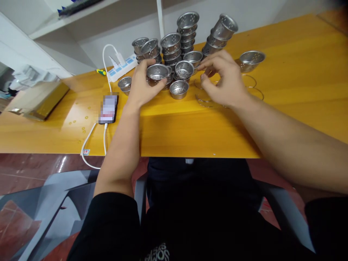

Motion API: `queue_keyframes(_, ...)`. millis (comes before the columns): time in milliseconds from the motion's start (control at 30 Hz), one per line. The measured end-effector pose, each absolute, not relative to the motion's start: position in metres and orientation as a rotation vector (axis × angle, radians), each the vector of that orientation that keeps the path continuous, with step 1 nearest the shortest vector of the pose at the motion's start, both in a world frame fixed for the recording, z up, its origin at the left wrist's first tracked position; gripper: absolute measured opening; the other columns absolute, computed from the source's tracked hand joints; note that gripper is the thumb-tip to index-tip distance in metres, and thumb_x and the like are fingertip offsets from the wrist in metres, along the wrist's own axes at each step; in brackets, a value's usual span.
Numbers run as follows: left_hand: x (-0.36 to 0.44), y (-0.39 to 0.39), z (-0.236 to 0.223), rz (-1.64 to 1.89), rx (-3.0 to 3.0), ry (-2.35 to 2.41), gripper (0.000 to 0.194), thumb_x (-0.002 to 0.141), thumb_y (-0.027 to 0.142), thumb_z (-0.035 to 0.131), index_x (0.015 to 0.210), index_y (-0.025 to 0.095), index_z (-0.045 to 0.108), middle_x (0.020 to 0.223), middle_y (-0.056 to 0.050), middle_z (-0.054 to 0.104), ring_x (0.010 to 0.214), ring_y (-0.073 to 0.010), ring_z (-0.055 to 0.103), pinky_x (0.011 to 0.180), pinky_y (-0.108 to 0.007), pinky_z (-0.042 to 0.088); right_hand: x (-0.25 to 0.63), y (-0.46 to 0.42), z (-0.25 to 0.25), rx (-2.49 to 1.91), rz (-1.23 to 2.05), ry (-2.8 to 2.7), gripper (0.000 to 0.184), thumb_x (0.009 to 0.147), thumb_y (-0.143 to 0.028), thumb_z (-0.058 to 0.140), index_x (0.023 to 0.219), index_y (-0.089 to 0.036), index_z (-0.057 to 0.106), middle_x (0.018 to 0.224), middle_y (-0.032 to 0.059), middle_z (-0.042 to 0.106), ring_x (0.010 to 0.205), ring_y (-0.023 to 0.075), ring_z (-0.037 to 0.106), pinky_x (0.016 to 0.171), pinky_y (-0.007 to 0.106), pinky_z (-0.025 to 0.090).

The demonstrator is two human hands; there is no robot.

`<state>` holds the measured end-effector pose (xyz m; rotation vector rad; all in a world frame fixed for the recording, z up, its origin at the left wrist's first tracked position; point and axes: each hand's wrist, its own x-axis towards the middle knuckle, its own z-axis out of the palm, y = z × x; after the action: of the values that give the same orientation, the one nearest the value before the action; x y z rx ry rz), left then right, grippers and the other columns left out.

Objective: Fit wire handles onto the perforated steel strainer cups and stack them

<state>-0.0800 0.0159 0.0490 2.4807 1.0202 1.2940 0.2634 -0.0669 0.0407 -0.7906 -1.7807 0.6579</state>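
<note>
My left hand [141,87] is wrapped round a small perforated metal cup [157,73], held just above the yellow table [190,127]. My right hand [223,79] has its fingers curled and pinched over thin wire rings [203,99] lying on the table; what the fingertips hold is hidden. Between my hands sit loose perforated cups, one [179,89] nearest me and another [184,69] behind it. Stacks of the same cups [187,30] stand behind them, one stack [221,32] leaning to the right.
A phone [108,108] on a white charging cable lies to the left, with a power strip [122,67] behind it. A single cup [251,59] and more wire rings [252,87] lie to the right. A cardboard box [40,101] sits at the far left.
</note>
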Motion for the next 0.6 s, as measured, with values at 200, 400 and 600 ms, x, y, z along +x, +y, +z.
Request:
queue_keyframes(200,-0.071,-0.024,0.071,0.932,2.579,1.291,0.078,0.081,0.047,0.095,0.148,0.030,0.058,0.150,-0.012,0.072,0.139,-0.0383,0.071,0.125,-0.059,0.055,0.264,-0.067,0.041,-0.998,0.245,-1.885,0.027,0.107,-0.059,0.075,0.125,-0.039,0.074,0.142,0.0060,0.072,0.122,0.0361,0.073,0.106,0.062,0.066)
queue_keyframes(400,-0.059,-0.036,0.077,0.662,2.637,1.288,0.069,0.077,0.031,0.093,0.140,0.025,0.067,0.143,-0.012,0.077,0.136,-0.0397,0.073,0.126,-0.055,0.054,0.261,-0.080,0.051,-1.270,0.271,-1.990,0.046,0.109,-0.058,0.072,0.154,-0.051,0.065,0.154,0.0021,0.070,0.142,0.0390,0.068,0.114,0.063,0.066)
queue_keyframes(600,-0.056,-0.035,0.077,0.598,2.639,1.400,0.064,0.073,0.026,0.096,0.132,0.023,0.070,0.136,-0.013,0.078,0.128,-0.0419,0.075,0.117,-0.059,0.057,0.258,-0.086,0.061,-1.385,0.272,-2.031,0.058,0.110,-0.060,0.066,0.167,-0.056,0.055,0.159,-0.0004,0.069,0.146,0.0409,0.065,0.117,0.067,0.062)
